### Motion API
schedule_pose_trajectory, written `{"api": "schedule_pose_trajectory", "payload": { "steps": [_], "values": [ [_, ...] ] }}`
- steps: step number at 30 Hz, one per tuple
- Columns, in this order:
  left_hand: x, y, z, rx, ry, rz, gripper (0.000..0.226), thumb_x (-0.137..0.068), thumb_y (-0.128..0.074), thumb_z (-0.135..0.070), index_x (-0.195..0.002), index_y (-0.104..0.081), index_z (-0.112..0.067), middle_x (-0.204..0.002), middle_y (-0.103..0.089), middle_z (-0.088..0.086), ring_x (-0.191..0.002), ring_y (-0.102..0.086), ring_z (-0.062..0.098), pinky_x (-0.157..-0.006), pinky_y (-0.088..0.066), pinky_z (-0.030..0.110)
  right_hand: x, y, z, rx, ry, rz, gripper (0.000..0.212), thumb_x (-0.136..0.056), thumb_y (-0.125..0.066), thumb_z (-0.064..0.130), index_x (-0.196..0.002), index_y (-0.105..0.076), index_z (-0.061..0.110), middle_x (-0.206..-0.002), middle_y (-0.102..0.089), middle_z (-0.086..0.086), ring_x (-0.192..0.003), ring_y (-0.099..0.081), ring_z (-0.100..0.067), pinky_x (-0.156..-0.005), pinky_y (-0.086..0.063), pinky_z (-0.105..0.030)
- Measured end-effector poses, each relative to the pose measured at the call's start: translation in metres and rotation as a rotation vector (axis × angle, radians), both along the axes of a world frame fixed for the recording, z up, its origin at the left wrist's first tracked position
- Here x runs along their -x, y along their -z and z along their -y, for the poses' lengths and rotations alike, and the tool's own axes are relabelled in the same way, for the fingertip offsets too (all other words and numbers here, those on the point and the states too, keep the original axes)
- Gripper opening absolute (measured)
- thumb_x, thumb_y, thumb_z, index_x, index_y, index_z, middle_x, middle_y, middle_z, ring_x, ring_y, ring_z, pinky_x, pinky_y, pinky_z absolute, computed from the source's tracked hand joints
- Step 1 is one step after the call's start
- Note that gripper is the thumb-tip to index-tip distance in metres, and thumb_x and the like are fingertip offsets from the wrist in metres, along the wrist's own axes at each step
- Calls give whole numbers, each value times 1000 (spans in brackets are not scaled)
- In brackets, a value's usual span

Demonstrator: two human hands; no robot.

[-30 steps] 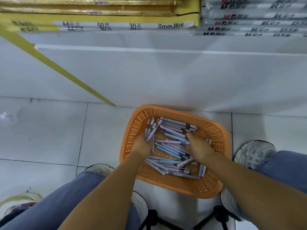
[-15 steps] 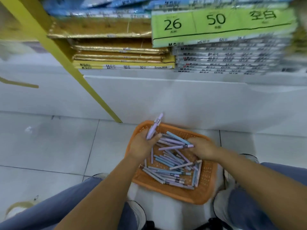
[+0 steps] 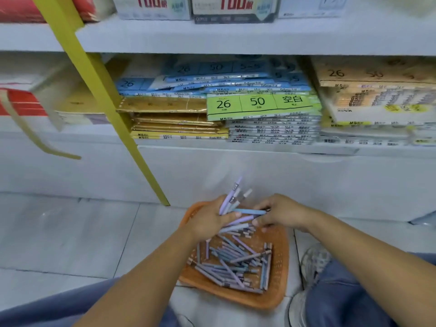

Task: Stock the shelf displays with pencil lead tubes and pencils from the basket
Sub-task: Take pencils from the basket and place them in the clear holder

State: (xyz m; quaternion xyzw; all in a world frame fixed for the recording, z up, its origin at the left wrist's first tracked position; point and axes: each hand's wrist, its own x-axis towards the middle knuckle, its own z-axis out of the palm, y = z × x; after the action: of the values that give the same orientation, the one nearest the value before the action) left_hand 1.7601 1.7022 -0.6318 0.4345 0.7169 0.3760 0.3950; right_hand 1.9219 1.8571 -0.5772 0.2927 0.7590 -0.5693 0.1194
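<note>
Between the two hands, above the far end of the basket: one blue pencil (image 3: 250,211), lying crosswise, its right end pinched in the curled fingers of the right hand (image 3: 282,214). Just under it is a lilac pencil (image 3: 240,220), reaching both hands; which hand holds it cannot be told.

Left hand (image 3: 207,220): clenched round a bundle of pencils (image 3: 232,199), lilac and grey-blue, fanned upward past the thumb; count lost to blur.

Below both wrists: orange basket (image 3: 282,279) on pale floor tiles, holding loose pencils (image 3: 236,263) in a crossed heap.

Beyond the hands: shelf (image 3: 236,38) with stacked paper packs; green-labelled pack (image 3: 259,105) marked 26 and 50.

Beyond the left hand: yellow slanted post (image 3: 94,90).

Beside the right forearm: pale sneaker (image 3: 315,263), touching the basket's rim.
</note>
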Motion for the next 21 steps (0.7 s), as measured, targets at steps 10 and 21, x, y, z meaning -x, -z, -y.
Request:
{"api": "schedule_pose_trajectory", "payload": {
  "steps": [10,21],
  "values": [
    [-2,-41,8,22,-81,-14,36,-97,-62,-43,-111,-67,-11,-97,-67,27,-79,-61,25,-72,-44,38,3,-23,6,163,248,-237,17,-78,-75,-5,-92,-66,0,-76,-70,-17,-66,-67,-22,-64,-56,-28],
    [-12,-145,2,-173,-40,140,49,-97,-66,-27,-141,-46,-30,-98,-66,-7,-63,-59,6,-58,-49,24,2,-127,3,19,281,-493,14,-83,-71,-1,-94,-63,4,-85,-71,-20,-66,-72,-27,-53,-56,-28]
  ]
}}
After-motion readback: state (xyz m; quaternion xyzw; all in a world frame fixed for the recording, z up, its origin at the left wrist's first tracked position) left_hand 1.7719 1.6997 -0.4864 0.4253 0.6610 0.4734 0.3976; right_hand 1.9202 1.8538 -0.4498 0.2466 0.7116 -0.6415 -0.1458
